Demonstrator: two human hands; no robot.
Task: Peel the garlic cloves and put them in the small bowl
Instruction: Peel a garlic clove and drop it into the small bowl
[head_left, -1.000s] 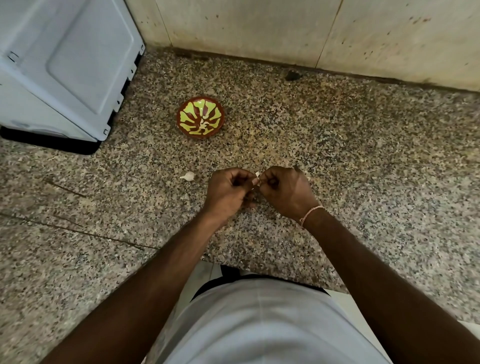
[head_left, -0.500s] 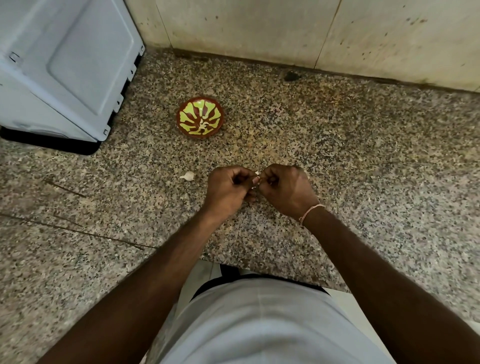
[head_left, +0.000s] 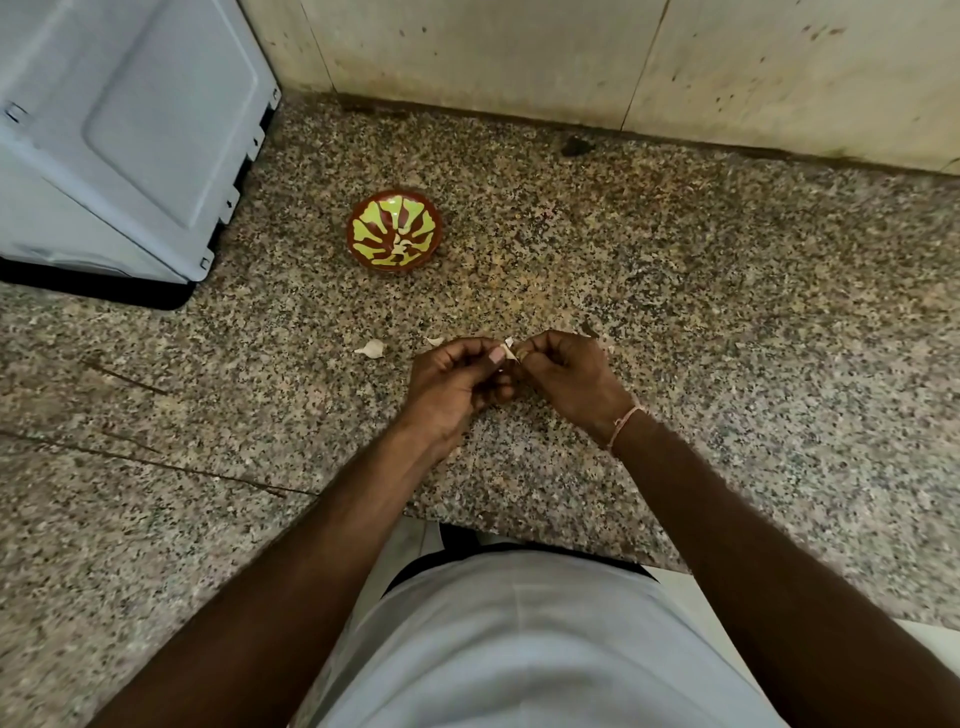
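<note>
Both hands' grip on garlic clove (head_left: 510, 349)

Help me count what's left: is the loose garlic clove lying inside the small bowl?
No. The garlic clove lies on the granite counter, apart from the small bowl and left of the left hand.

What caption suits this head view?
Both hands, left hand and right hand, pinch a garlic clove near the small bowl.
</note>
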